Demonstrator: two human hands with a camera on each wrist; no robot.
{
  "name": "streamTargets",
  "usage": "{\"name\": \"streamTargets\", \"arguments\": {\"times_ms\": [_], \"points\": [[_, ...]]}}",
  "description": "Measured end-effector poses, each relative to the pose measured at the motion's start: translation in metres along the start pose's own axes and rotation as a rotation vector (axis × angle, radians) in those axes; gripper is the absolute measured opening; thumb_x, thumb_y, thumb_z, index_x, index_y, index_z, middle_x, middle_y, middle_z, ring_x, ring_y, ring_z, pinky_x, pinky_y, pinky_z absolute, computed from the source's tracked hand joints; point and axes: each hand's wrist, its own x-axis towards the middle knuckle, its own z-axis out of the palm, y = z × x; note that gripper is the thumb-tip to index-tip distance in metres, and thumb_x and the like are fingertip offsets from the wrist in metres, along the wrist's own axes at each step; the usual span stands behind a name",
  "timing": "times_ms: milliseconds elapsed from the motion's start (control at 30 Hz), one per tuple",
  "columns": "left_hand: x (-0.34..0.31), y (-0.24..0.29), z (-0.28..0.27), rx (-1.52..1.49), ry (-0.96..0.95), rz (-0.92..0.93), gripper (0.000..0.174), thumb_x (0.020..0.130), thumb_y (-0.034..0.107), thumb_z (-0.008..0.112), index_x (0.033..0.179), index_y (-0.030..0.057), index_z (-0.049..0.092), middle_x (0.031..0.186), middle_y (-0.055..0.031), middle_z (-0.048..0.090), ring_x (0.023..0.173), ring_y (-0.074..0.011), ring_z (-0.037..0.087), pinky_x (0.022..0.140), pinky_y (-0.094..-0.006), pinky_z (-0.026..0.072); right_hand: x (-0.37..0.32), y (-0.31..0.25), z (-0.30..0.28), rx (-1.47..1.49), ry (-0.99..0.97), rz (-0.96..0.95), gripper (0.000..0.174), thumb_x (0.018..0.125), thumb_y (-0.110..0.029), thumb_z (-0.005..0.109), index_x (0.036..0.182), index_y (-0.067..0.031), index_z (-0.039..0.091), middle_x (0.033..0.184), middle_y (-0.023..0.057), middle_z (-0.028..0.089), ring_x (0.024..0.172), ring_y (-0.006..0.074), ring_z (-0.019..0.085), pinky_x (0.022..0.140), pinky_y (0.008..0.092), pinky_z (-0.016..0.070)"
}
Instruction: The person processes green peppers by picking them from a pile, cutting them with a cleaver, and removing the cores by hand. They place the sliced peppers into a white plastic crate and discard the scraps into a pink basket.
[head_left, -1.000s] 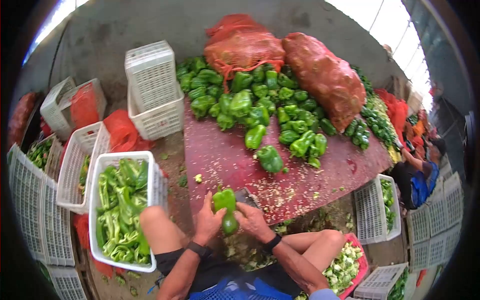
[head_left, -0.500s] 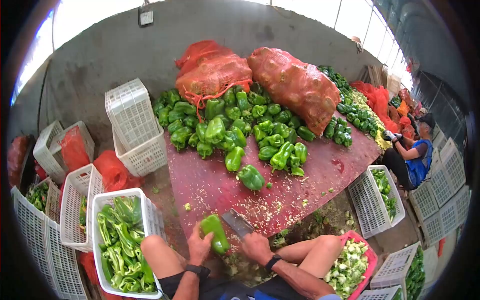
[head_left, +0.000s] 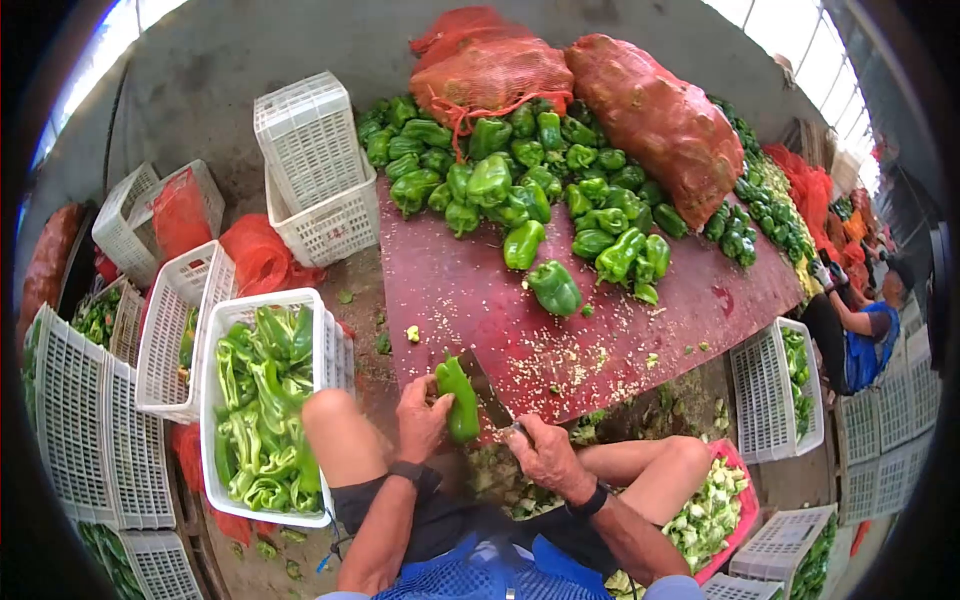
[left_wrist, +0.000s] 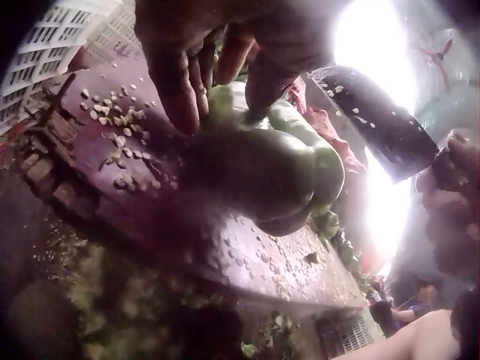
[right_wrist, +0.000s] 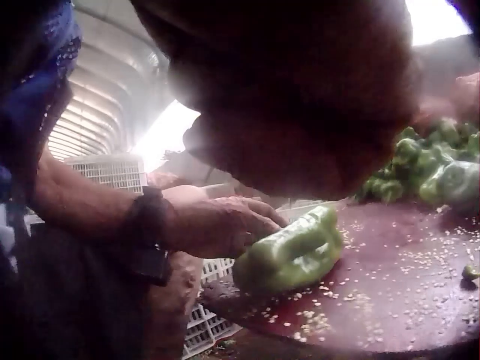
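My left hand (head_left: 421,415) holds a green bell pepper (head_left: 458,398) at the near edge of the red table (head_left: 430,290), fingers and thumb round it. In the right wrist view the pepper (right_wrist: 289,255) lies on its side close over the tabletop. My right hand (head_left: 550,460) grips the handle of a cleaver (left_wrist: 379,124), whose broad dark blade has pale seeds stuck to it. In the head view the blade stands just right of the pepper, partly hidden behind it. Whole green peppers (head_left: 490,180) are heaped farther back on the table.
Two red mesh sacks (head_left: 655,120) rest on the table's far side. Loose seeds dot the tabletop. A white crate (head_left: 335,350) of cut peppers stands on the left, a red tub (head_left: 745,510) of pepper cores by my right knee. Another person (head_left: 865,335) sits far right.
The right hand moved away from the pepper and the cleaver blade came into sight, then swung in beside the pepper. The left hand turned the pepper more upright in the head view.
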Motion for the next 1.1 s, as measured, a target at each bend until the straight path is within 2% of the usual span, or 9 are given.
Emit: {"name": "streamTargets", "arguments": {"times_ms": [33,133,267,333,467,567,867,933,1100], "points": [[0.001,0.0,0.001,-0.071,0.021,-0.009,0.036,0.077,0.004,0.078,0.111,0.0013,0.066,0.094,-0.0119,0.066,0.077,-0.0198,0.066,0.071,-0.0327,0.0555,0.001,-0.002,0.002,0.022,-0.011,-0.017,0.018,0.096,-0.016,0.062,0.104,0.0,0.06,0.074,0.0219,0.06,0.067,0.0372,0.063,0.062,0.0435,0.0492],[0.0,0.01,-0.002,-0.09,-0.028,-0.102,0.038,0.079,0.003,0.078,0.114,-0.0001,0.064,0.089,-0.0072,0.067,0.08,-0.0136,0.063,0.071,-0.0294,0.0538,0.003,0.001,0.012,-0.007,-0.067,0.069,0.018,0.096,-0.017,0.061,0.1,0.0001,0.059,0.074,0.023,0.059,0.069,0.0401,0.063,0.062,0.0456,0.0488],[-0.002,0.004,0.001,-0.066,-0.064,-0.159,0.04,0.078,0.003,0.078,0.115,0.0004,0.064,0.086,-0.0069,0.066,0.077,-0.0136,0.063,0.069,-0.0298,0.0534,0.003,-0.009,0.02,-0.072,-0.003,0.063,0.019,0.097,-0.018,0.06,0.094,0.0,0.057,0.073,0.0243,0.058,0.068,0.0426,0.062,0.062,0.0478,0.0476],[-0.002,0.008,0.004,-0.084,-0.047,-0.105,0.043,0.078,0.003,0.079,0.119,0.0008,0.063,0.082,-0.0076,0.065,0.073,-0.0141,0.062,0.068,-0.0308,0.0535,0.005,-0.016,0.019,-0.082,-0.098,0.209,0.026,0.097,-0.024,0.057,0.094,0.0014,0.058,0.083,0.0273,0.062,0.08,0.0487,0.061,0.069,0.0538,0.0466],[-0.003,0.002,0.01,-0.015,-0.01,-0.036,0.047,0.077,0.008,0.081,0.12,0.0045,0.063,0.084,-0.0097,0.066,0.07,-0.0197,0.065,0.066,-0.0329,0.0547,0.002,-0.011,0.032,-0.152,-0.072,0.113,0.018,0.098,-0.018,0.058,0.094,-0.0005,0.054,0.076,0.026,0.058,0.074,0.0469,0.061,0.064,0.0508,0.0469],[-0.002,0.005,0.01,-0.034,-0.023,-0.073,0.05,0.076,0.008,0.081,0.122,0.0054,0.063,0.085,-0.0097,0.065,0.07,-0.0202,0.065,0.066,-0.0331,0.0549,-0.001,-0.024,0.034,-0.147,-0.033,0.177,0.024,0.099,-0.026,0.056,0.095,-0.0019,0.054,0.084,0.0264,0.061,0.08,0.0499,0.061,0.069,0.0556,0.0461],[-0.009,0.01,0.008,-0.065,-0.064,-0.134,0.049,0.08,0.002,0.077,0.126,0.0021,0.061,0.082,-0.008,0.063,0.072,-0.0138,0.063,0.066,-0.03,0.0551,0.001,-0.024,0.032,-0.211,-0.041,0.201,0.022,0.098,-0.022,0.057,0.093,-0.0012,0.053,0.082,0.0269,0.06,0.078,0.0497,0.06,0.069,0.0559,0.0465],[-0.01,0.011,0.008,-0.059,-0.075,-0.162,0.05,0.078,0.006,0.078,0.125,0.0055,0.061,0.093,-0.0117,0.066,0.072,-0.0194,0.066,0.067,-0.0334,0.0554,0.007,-0.026,0.029,-0.218,-0.079,0.211,0.023,0.098,-0.022,0.057,0.092,-0.0011,0.053,0.081,0.0268,0.06,0.077,0.0492,0.06,0.068,0.0561,0.0467],[-0.007,0.019,0.004,-0.045,-0.065,-0.13,0.049,0.079,0.006,0.075,0.126,0.0049,0.06,0.098,-0.0152,0.066,0.078,-0.0249,0.067,0.07,-0.0359,0.0557,0.028,-0.021,0.028,-0.259,-0.131,0.187,0.025,0.098,-0.024,0.057,0.09,-0.0007,0.053,0.078,0.0265,0.061,0.075,0.0478,0.062,0.067,0.0561,0.0476]]}}
